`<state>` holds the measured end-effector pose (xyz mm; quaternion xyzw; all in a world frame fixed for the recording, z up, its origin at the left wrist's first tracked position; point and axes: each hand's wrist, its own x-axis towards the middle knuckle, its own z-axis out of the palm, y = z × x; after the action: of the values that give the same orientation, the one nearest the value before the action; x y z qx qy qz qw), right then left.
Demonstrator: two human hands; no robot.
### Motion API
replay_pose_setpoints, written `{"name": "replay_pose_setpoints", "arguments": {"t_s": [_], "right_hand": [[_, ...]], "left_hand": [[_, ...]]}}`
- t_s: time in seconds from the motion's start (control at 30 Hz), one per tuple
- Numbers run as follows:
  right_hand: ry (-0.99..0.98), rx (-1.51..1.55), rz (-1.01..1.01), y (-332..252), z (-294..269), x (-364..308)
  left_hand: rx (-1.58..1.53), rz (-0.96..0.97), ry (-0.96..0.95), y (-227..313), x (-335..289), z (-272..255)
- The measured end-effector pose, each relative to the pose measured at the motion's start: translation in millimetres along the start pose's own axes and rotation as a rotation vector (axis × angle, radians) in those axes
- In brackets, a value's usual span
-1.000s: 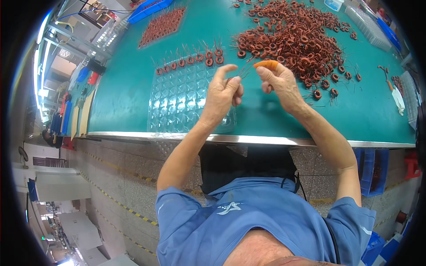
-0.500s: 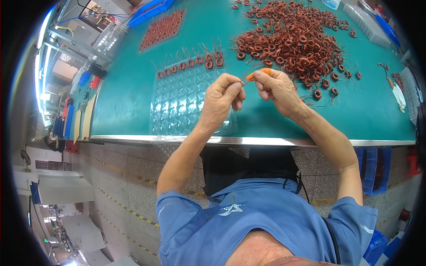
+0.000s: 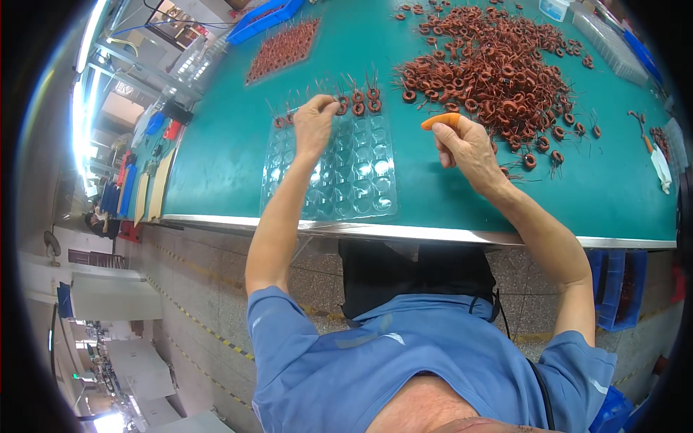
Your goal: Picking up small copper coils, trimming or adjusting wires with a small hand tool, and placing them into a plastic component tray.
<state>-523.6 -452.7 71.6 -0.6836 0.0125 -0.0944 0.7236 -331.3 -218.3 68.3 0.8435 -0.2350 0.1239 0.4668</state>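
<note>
My left hand (image 3: 313, 128) is over the far rows of a clear plastic tray (image 3: 355, 173), with its thumb and finger pinched beside the wire-wound ring coils (image 3: 358, 109). What the pinch holds, if anything, is hidden behind the fingers. Copper-red coils sit along the tray's far edge with their leads pointing away; the nearer pockets show no coils. My right hand (image 3: 468, 149) hovers above the table right of the tray, fingers curled and thumb against the index finger, which wears an orange finger cot (image 3: 442, 120). Nothing shows in that hand.
A large heap of loose coils (image 3: 505, 79) covers the table's far right. Another filled tray (image 3: 284, 50) and a blue bin (image 3: 265, 19) lie at the far left. Stacked clear trays (image 3: 610, 50) and an orange-handled tool (image 3: 644, 137) are on the right.
My left hand has moved away from my right hand, leftward and farther out to the filled tray row. My right hand stays beside the heap, its finger cot now apart from the left fingers.
</note>
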Motion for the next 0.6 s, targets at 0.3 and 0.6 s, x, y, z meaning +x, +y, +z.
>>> {"name": "replay_pose_setpoints", "arguments": {"t_s": [0.3,0.6], "right_hand": [[0.014,-0.036,-0.015,1.9,-7.1,1.2],[0.380,0.056,-0.257,-32.5,-32.9,11.7]], "left_hand": [[0.197,0.041,-0.070,-19.5,9.7,11.9],[0.061,0.165,0.008,8.5,-11.0,12.2]]}}
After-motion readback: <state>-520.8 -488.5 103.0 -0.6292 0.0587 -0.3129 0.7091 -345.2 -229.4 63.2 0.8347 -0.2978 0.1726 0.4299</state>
